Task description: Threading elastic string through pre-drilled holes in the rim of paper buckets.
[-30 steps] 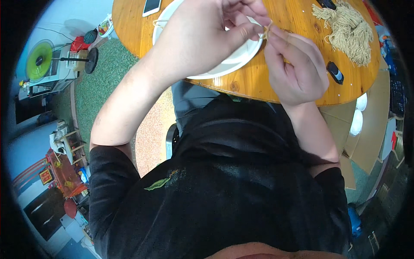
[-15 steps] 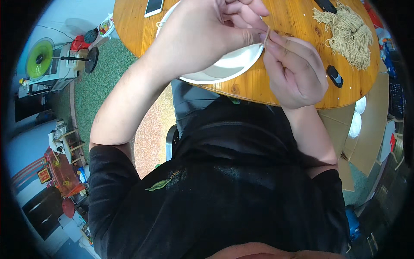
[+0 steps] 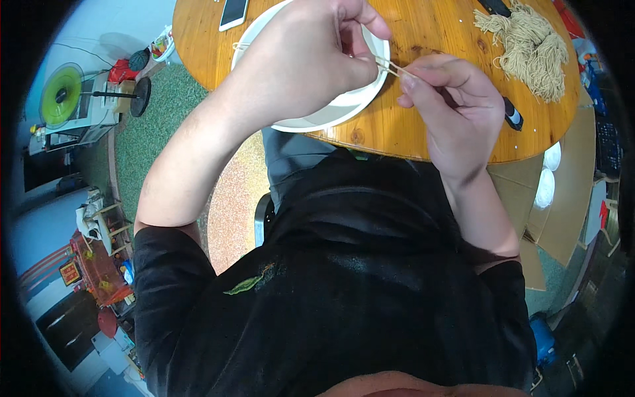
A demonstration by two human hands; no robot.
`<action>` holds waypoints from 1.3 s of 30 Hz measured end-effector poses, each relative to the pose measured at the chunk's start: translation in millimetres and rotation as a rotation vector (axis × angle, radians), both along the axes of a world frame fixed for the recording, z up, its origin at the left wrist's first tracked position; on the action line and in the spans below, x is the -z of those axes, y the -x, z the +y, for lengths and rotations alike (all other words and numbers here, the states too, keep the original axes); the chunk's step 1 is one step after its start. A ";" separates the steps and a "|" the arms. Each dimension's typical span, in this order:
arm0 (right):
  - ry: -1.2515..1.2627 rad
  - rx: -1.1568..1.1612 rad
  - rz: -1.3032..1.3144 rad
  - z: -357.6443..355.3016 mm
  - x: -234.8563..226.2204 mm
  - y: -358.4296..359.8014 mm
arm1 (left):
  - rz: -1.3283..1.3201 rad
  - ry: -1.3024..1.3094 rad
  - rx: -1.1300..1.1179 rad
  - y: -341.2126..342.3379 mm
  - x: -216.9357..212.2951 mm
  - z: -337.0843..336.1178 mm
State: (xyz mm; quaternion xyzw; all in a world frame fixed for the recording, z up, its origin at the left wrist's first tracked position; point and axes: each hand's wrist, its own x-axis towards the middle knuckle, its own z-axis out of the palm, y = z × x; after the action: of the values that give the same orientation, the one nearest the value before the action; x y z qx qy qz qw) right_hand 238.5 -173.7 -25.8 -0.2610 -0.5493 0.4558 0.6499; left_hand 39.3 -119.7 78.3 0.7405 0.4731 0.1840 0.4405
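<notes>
A thin beige string (image 3: 389,66), doubled into two strands, is stretched taut between my hands over the right rim of a white basin (image 3: 317,126). My left hand (image 3: 324,56) pinches one end between thumb and curled fingers, and its palm side is mostly hidden. With thumb and forefinger closed on the other end, my right hand (image 3: 456,96) is just right of the basin. At the far right of the table lies a bundle of beige string (image 3: 536,56). A small black object (image 3: 512,114) with a grey part sits beside my right wrist.
The round wooden table (image 3: 423,33) curves close in front of me. A white phone (image 3: 233,14) lies at its far left, and a dark object (image 3: 495,6) touches the string bundle. A green fan (image 3: 63,96) stands at left; cardboard (image 3: 565,178) is below the right table edge.
My hands have drawn apart, the left moving slightly left and the right turning over, so the doubled string now shows stretched between them.
</notes>
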 end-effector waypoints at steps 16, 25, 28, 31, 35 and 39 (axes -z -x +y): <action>-0.101 -0.051 -0.001 3.8 -2.4 -45.3 | -0.111 -0.299 0.249 23.5 -10.2 -50.8; 0.613 -0.575 0.580 -64.4 27.4 -53.0 | -1.021 -0.083 0.335 16.7 -37.6 -77.7; 0.637 -0.540 0.542 -66.7 25.0 -62.1 | -1.011 -0.139 0.327 7.8 -29.9 -73.8; 0.655 -0.491 0.498 -62.7 14.6 -69.7 | -0.951 -0.286 0.329 8.1 -32.3 -65.5; 0.532 -0.245 0.333 -50.5 -17.6 -98.6 | -0.677 -0.733 0.398 12.7 -48.2 -38.4; 0.253 0.065 0.038 13.7 -107.7 -123.8 | -0.364 -0.914 0.254 12.0 -29.3 -20.0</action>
State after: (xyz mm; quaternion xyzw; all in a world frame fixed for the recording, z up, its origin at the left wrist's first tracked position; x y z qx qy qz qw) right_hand 362.3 -160.0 81.9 -0.3498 -0.4662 0.5050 0.6365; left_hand 27.2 -139.7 107.6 0.8651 0.1661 0.4434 0.1656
